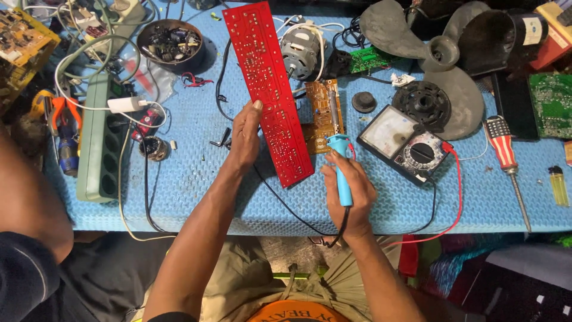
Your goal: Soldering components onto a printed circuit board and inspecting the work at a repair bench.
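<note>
Cluttered with parts, a blue-matted bench point(196, 191) carries a long red circuit board point(268, 89) at frame centre, steadied on edge by the left hand point(244, 140) while the right hand point(348, 191) grips a blue soldering iron point(341, 170) beside it, apparently mid-soldering, with careful tip placement needed.

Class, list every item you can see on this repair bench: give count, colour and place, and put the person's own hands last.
Long circuit board: one, red, centre, tilted up off the mat.
Soldering iron: one, light blue handle, right of the red board.
Small circuit board: one, orange-brown, behind the red board.
Analogue multimeter: one, black, right of centre, red and black leads.
Electric motor: one, grey, top centre.
Fan blade: one, dark grey, top right.
Screwdriver: one, red-striped handle, right.
Lighter: one, yellow, far right.
Power strip: one, green, left.
Bowl of parts: one, dark, top left.
Mat: one, blue, covering the bench.
Left hand: holds the red board's edge.
Right hand: grips the soldering iron.
</note>
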